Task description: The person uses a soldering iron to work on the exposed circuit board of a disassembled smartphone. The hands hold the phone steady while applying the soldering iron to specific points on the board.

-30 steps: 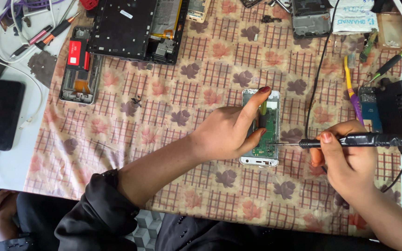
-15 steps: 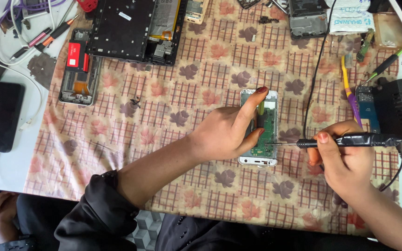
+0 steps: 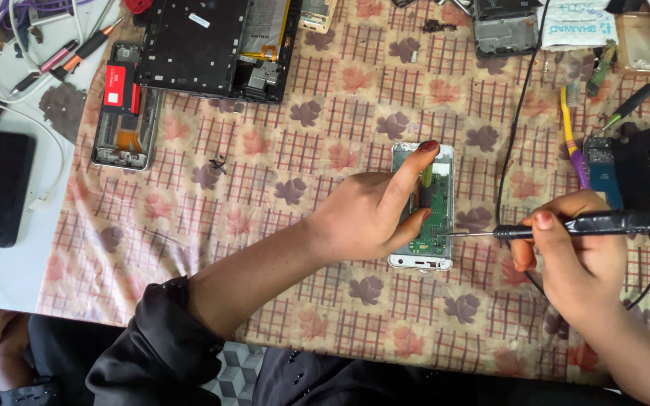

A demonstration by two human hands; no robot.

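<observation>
The left hand (image 3: pixel 366 218) reaches in from the lower left and lies over the opened phone (image 3: pixel 424 207), forefinger stretched along it to the top edge, thumb pressing its left side. The right hand (image 3: pixel 577 259) is curled around a black soldering iron (image 3: pixel 588 224), held level, tip pointing left onto the green board. The left palm hides much of the board; the joint under the tip is too small to make out. The phone lies lengthwise away from the person on the checked cloth (image 3: pixel 280 188) over the worktop.
</observation>
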